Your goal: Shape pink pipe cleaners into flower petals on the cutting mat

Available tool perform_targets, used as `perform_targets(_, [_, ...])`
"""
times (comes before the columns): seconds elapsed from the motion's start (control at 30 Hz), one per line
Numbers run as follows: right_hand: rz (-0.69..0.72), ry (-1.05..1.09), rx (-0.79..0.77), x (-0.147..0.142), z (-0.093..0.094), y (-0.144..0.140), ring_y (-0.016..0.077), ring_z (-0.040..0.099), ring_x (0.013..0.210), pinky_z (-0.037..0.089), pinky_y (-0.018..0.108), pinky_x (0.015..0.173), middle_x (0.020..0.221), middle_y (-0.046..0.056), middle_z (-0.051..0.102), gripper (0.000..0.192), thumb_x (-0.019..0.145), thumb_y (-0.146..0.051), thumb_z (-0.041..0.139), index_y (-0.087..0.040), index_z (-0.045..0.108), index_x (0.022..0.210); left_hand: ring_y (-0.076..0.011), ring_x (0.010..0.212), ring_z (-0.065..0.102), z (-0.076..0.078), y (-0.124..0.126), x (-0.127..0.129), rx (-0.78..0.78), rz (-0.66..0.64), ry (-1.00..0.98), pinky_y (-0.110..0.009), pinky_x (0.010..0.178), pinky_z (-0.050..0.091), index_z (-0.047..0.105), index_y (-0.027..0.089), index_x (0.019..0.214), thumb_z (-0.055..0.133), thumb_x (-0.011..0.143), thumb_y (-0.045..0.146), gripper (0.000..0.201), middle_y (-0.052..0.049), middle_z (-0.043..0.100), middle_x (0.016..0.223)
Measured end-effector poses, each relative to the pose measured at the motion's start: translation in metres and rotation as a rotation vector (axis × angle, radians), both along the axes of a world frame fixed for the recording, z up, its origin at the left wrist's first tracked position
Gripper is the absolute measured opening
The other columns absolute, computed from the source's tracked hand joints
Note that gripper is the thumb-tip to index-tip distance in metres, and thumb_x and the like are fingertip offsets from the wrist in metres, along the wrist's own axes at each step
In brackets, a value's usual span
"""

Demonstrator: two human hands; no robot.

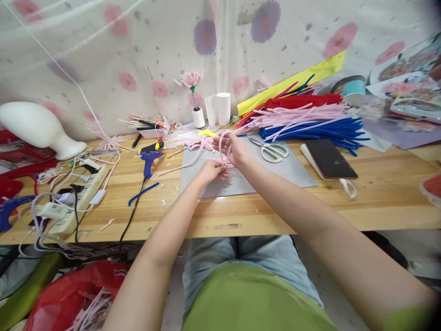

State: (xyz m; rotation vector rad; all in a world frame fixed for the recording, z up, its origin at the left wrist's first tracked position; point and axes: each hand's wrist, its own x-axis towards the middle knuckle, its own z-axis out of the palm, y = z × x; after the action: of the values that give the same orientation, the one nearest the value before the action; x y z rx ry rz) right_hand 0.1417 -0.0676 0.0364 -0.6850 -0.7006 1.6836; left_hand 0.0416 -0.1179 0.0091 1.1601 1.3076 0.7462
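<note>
Over the grey cutting mat (220,189), a pink pipe cleaner (221,148) is bent into a loop between my two hands. My left hand (214,171) pinches its lower end with closed fingers. My right hand (234,149) has its fingers curled round the loop's side, partly hidden behind it. Just beyond my hands lie more pink pipe cleaner pieces (203,143) and a small yellow piece (206,133). White-handled scissors (274,152) rest on the mat to the right of my right hand.
Bundles of pink (299,117) and blue pipe cleaners (317,131) lie at back right, behind a phone (331,158). A blue glue gun (149,164) and a power strip (81,200) are on the left. A pink pipe cleaner flower (190,81) stands at the back.
</note>
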Motion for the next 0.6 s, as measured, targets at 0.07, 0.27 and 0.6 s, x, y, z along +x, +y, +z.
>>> perform_targets(0.07, [0.018, 0.034, -0.086, 0.006, -0.001, 0.001, 0.0130, 0.063, 0.066, 0.052, 0.030, 0.073, 0.065, 0.003, 0.065, 0.019, 0.086, -0.021, 0.036, -0.016, 0.053, 0.077, -0.0074, 0.044, 0.055, -0.004, -0.001, -0.004, 0.062, -0.030, 0.041, -0.023, 0.051, 0.049, 0.057, 0.008, 0.067, 0.057, 0.077, 0.014, 0.011, 0.002, 0.055, 0.053])
perform_targets(0.27, [-0.059, 0.060, -0.227, 0.019, -0.014, 0.004, 0.0101, 0.061, 0.058, 0.051, 0.023, 0.066, 0.060, 0.001, 0.063, 0.020, 0.080, -0.010, 0.038, -0.014, 0.054, 0.071, -0.0059, 0.042, 0.052, -0.003, -0.005, -0.033, 0.211, -0.052, 0.188, -0.021, 0.052, 0.047, 0.055, 0.013, 0.111, 0.055, 0.076, 0.013, 0.035, 0.004, 0.056, 0.056])
perform_targets(0.6, [-0.052, 0.104, -0.437, 0.015, -0.024, 0.017, 0.0091, 0.060, 0.057, 0.052, 0.024, 0.066, 0.058, 0.000, 0.061, 0.025, 0.081, -0.005, 0.033, -0.014, 0.056, 0.078, -0.0201, 0.082, 0.063, 0.026, -0.025, -0.029, 0.620, -0.278, 1.142, -0.030, 0.076, 0.044, 0.037, 0.016, 0.129, 0.043, 0.084, 0.023, 0.045, -0.008, 0.067, 0.089])
